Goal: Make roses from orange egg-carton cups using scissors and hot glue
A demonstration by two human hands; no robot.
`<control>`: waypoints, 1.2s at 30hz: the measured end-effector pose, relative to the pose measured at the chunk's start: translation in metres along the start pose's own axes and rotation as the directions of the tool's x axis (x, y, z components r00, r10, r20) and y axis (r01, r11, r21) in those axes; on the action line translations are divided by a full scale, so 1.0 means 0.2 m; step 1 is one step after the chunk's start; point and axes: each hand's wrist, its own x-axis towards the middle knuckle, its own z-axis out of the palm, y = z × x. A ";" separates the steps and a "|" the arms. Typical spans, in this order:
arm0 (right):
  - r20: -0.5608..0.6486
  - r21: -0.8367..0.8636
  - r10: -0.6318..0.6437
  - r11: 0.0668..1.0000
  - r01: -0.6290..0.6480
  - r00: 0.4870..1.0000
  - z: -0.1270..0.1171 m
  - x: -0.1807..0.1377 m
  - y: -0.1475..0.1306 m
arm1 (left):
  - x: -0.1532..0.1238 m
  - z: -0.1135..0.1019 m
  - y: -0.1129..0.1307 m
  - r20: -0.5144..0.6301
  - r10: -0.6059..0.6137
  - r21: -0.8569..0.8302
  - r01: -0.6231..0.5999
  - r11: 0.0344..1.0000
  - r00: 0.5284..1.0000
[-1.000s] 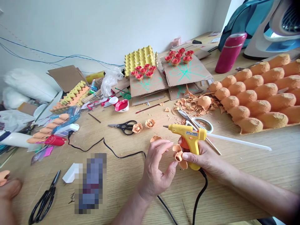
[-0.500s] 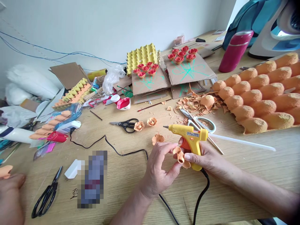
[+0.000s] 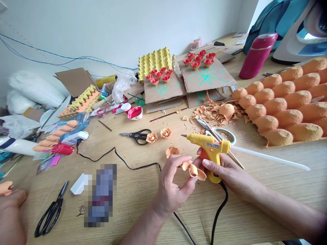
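Observation:
Between the thumb and fingers of my left hand [image 3: 172, 183] is an orange egg-carton flower [image 3: 193, 170], its petals spread and a small curled piece at its centre. My right hand [image 3: 224, 170] grips a yellow hot glue gun [image 3: 213, 149], whose nozzle points left above the flower. A white glue stick [image 3: 273, 158] juts from the gun's back, and a black cord hangs from its handle. Just beyond my left hand lies an open orange flower [image 3: 172, 152]. Two rolled orange flowers [image 3: 166, 132] sit farther back, beside black-handled scissors [image 3: 138, 135].
Orange egg tray [image 3: 283, 105] fills the right side. Carton scraps [image 3: 217, 112] and white-handled scissors [image 3: 226, 134] lie behind the gun. Red flowers [image 3: 195, 64] stand on cardboard at the back. Black scissors [image 3: 52, 211] and another person's hand [image 3: 12, 204] are at left.
My right hand has drawn slightly right with the glue gun, and its thumb has come away from the flower. The flower has tilted and shifted a little left in my left hand.

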 end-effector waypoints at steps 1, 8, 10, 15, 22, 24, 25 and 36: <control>-0.019 0.004 -0.005 1.000 0.005 1.000 -0.01 0.00 0.00 | 0.00 0.00 0.00 -0.001 -0.003 0.007 0.003 1.000 1.000; -0.189 -0.073 -0.161 0.986 0.149 0.969 -0.09 -0.02 -0.02 | 0.01 -0.01 -0.04 -0.085 -0.118 -0.039 0.115 0.993 0.989; -0.236 -0.047 -0.204 0.979 0.198 0.950 -0.10 -0.03 -0.04 | 0.02 -0.01 -0.05 -0.113 -0.191 -0.104 0.179 0.978 0.975; -0.187 -0.005 -0.236 0.971 0.239 0.954 -0.09 -0.05 -0.08 | 0.02 -0.01 -0.07 -0.148 -0.382 -0.264 0.336 0.904 0.912; 0.047 -0.284 -0.126 0.949 0.134 0.991 -0.10 -0.11 -0.06 | 0.02 -0.02 -0.08 -0.236 -0.393 -0.229 0.342 0.911 0.889; 0.076 -0.363 -0.099 0.924 0.120 0.992 -0.09 -0.12 -0.06 | 0.03 -0.02 -0.08 -0.251 -0.380 -0.212 0.333 0.919 0.890; 0.079 -0.388 -0.095 0.914 0.118 0.992 -0.08 -0.12 -0.06 | 0.03 -0.01 -0.08 -0.255 -0.377 -0.206 0.331 0.921 0.890; 0.036 -0.518 -0.048 0.853 0.060 0.998 -0.06 -0.14 0.03 | 0.04 -0.02 -0.07 -0.248 -0.440 -0.214 0.394 0.894 0.863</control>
